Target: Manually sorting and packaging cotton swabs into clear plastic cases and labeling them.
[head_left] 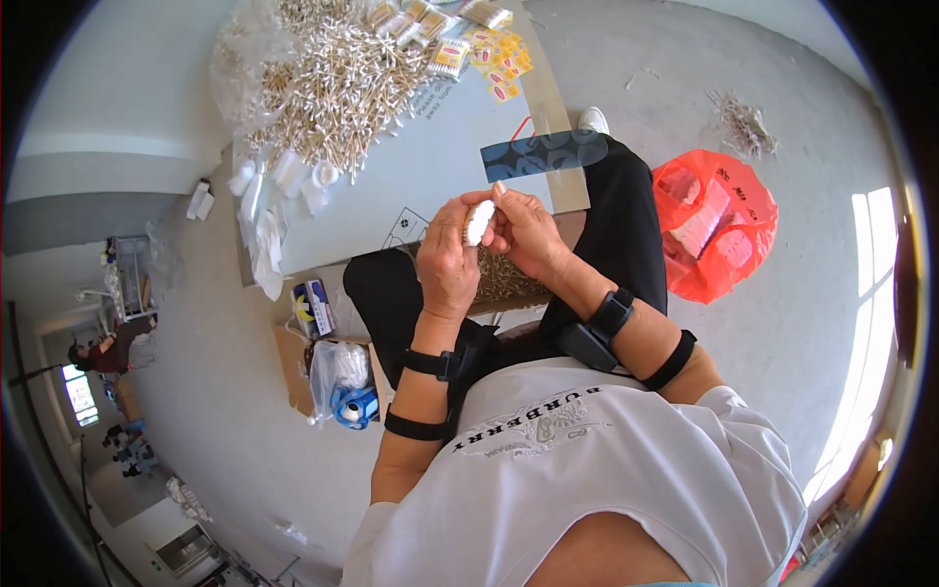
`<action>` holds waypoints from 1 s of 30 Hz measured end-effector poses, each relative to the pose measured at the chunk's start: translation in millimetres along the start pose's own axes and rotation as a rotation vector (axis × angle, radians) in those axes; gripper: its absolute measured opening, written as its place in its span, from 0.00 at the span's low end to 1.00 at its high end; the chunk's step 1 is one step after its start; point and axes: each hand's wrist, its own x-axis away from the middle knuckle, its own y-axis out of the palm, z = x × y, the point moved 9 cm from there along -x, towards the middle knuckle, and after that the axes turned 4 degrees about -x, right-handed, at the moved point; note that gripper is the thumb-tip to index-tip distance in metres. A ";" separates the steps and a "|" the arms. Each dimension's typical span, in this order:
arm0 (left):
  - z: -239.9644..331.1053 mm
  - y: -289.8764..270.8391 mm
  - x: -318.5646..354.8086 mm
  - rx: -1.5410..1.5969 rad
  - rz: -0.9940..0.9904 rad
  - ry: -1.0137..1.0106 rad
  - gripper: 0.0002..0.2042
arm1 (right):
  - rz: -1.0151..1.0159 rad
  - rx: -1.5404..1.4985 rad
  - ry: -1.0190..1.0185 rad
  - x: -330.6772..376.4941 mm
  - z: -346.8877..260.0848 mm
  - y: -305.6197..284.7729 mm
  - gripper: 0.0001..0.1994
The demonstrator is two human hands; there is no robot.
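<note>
My left hand [446,256] and my right hand [531,235] meet in front of me, both closed around a bundle of cotton swabs [478,222] whose white tips face up. Beneath the hands, on my lap, lies a tray of more wooden-stick swabs [509,279]. Black bands circle both wrists and forearms. Beyond the hands stands a grey table [440,166] carrying a big loose heap of cotton swabs [333,88] and several small yellow packets [489,49].
A red plastic bag [719,235] with pink packs sits on the floor to my right. A cardboard box [298,352] with clear bags and a blue tape roll [357,406] stands at my left. Loose swabs [745,122] lie scattered on the far floor.
</note>
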 end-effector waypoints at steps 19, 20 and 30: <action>-1.5 -14.6 -4.4 0.472 -0.020 -0.292 0.14 | -0.154 0.202 -0.167 11.3 -36.8 15.7 0.09; 1.6 -18.0 -6.1 0.481 0.006 -0.248 0.14 | -0.179 0.232 -0.200 12.1 -39.6 17.0 0.09; 4.9 -29.0 -10.8 0.574 0.043 -0.265 0.12 | -0.254 0.413 -0.230 18.7 -42.9 30.2 0.11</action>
